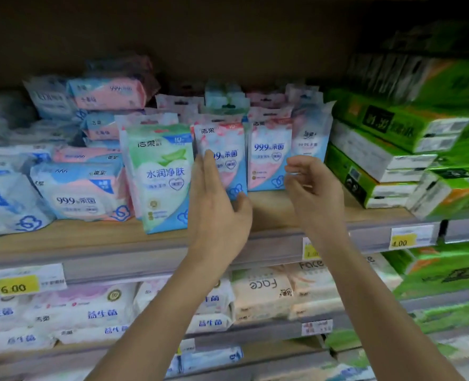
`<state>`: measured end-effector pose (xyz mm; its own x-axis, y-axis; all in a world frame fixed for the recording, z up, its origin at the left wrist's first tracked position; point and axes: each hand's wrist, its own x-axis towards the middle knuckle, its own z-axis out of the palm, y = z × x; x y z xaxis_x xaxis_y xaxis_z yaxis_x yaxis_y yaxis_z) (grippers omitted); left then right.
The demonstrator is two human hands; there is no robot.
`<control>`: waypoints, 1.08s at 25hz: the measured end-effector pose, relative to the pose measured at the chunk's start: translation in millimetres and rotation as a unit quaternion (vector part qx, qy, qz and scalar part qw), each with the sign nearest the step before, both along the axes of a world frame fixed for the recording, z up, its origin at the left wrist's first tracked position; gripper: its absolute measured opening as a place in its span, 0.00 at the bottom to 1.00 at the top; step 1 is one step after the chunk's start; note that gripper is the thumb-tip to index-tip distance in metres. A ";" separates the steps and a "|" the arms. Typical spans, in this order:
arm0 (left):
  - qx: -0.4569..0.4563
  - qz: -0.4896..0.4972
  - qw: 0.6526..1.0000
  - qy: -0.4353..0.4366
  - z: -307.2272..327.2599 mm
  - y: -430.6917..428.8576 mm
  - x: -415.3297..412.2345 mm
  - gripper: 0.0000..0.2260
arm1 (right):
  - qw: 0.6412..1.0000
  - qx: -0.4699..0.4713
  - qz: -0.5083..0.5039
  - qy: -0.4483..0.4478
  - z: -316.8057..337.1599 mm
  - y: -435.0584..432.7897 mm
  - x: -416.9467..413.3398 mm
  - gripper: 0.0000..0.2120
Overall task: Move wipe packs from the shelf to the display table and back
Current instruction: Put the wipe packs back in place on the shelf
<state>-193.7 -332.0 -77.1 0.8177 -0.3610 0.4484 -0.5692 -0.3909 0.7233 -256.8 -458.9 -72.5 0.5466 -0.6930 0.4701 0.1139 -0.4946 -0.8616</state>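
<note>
Small wipe packs stand upright in a row on the wooden shelf [272, 204]. My left hand [217, 207] grips a pink and blue pack [222, 145], fingers on its front and thumb at its lower right corner. To its left leans a green and blue pack [159, 177]. To its right stand another pink and blue pack [269, 155] and a pale blue one [309, 141]. My right hand [313, 185] hovers in front of these two with curled, spread fingers and holds nothing.
Larger pink and blue wipe packs [82, 196] lie stacked on the left of the shelf. Green tissue boxes [393, 149] are piled at the right. Yellow price tags [17, 287] sit on the shelf edge. A lower shelf holds more packs [261, 290].
</note>
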 end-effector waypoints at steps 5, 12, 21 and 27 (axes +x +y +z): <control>-0.022 0.041 0.997 0.065 0.3 -30.6 0.1 0.42 | 0.993 -0.045 0.010 0.109 0.7 -35.0 31.0 0.20; -0.068 0.096 0.992 0.044 -5.8 -46.6 -2.1 0.43 | 0.993 -0.006 0.066 0.102 -0.9 -52.9 42.5 0.23; -0.093 0.118 0.987 0.051 -10.0 -57.4 10.7 0.38 | 0.996 -0.011 0.008 0.091 -5.9 -66.5 59.1 0.18; -0.156 0.005 0.984 0.082 -13.1 -54.2 8.5 0.27 | 0.994 0.018 0.012 0.104 -5.8 -65.8 46.1 0.16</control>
<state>-185.1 -386.3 -90.2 0.8911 -0.2182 0.3978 -0.4320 -0.1400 0.8909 -210.7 -524.7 -78.4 0.6462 -0.6928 0.3201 -0.0573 -0.4623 -0.8849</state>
